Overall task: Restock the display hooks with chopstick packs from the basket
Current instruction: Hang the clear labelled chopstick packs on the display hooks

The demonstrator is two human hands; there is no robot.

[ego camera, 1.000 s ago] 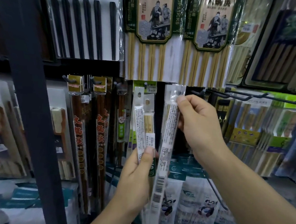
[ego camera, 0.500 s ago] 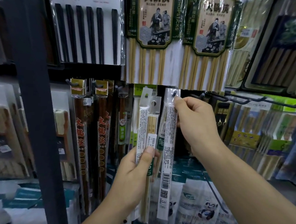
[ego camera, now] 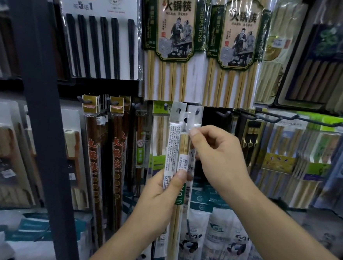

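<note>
A shop display wall (ego camera: pixel 210 117) crowded with hanging chopstick sets (ego camera: pixel 173 38) was seen. At its middle, a narrow clear pack (ego camera: pixel 198 120) was hung on a black hook (ego camera: pixel 197 110). Just left of and below the hook, two chopstick packs (ego camera: pixel 173 146) were gripped upright at mid-length by the left hand (ego camera: pixel 162 192), thumb pressed on their fronts. Just below the hook, the right hand (ego camera: pixel 219 153) was held with fingers curled, its index fingertip (ego camera: pixel 193 132) against the pack tops; whether anything was pinched could not be told.

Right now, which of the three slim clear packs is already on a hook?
The rightmost pack: a dark hook passes through its hole. The other two packs are off the hooks, gripped by the left hand.
</note>
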